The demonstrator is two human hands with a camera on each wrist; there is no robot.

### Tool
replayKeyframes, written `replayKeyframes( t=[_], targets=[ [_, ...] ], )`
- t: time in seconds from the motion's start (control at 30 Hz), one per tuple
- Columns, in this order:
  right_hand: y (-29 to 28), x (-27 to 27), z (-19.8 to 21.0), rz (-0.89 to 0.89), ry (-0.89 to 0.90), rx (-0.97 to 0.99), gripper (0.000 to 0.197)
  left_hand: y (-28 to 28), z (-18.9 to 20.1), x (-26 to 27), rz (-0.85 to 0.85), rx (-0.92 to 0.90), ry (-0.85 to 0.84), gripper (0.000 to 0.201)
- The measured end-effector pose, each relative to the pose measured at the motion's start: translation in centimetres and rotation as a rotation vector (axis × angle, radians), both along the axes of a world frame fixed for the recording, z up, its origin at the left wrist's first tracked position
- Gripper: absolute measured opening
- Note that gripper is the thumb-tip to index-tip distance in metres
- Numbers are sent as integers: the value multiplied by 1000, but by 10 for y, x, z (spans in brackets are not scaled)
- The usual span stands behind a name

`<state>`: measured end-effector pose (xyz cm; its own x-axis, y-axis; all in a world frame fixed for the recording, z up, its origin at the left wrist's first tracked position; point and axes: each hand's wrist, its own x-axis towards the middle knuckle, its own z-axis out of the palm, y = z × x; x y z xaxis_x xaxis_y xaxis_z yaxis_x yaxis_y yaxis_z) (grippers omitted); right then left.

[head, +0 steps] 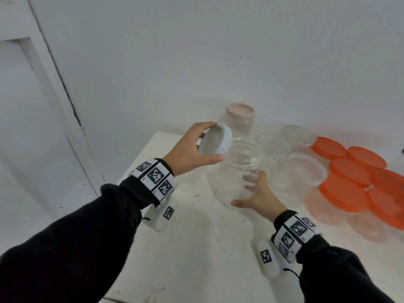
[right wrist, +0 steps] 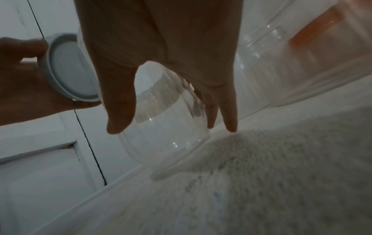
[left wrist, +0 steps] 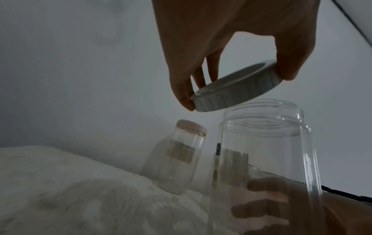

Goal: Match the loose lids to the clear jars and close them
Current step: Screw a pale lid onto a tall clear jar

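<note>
Two hands' fingers clamp white lid [head: 215,139] and clear jar [head: 236,171] over scuffed white table [head: 196,226].

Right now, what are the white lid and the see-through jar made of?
The lid looks like matte white plastic: dull, with moulded ridges round its edge. The jar is clear and glossy, with fingers showing through it; probably plastic, though glass cannot be ruled out.
</note>
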<state>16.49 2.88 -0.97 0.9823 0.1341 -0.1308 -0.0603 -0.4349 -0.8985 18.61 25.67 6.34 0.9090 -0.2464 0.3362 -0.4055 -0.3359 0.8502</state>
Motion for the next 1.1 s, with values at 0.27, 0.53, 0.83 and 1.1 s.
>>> replayKeyframes(
  t=[0.27, 0.53, 0.83, 1.1],
  targets=[
    [-9, -12, 5, -36, -50, 28, 88, -25, 9, 8, -104, 48, -71, 89],
    [-9, -17, 16, -36, -131, 43, 81, -49, 15, 9, -164, 270, -161, 94],
    [2, -21, 20, 38, -130, 62, 80, -48, 19, 7, -170, 526, -175, 100],
    [3, -21, 26, 73, -134, 18, 81, -43, 16, 0, -195, 461, -170, 89]
  ],
)
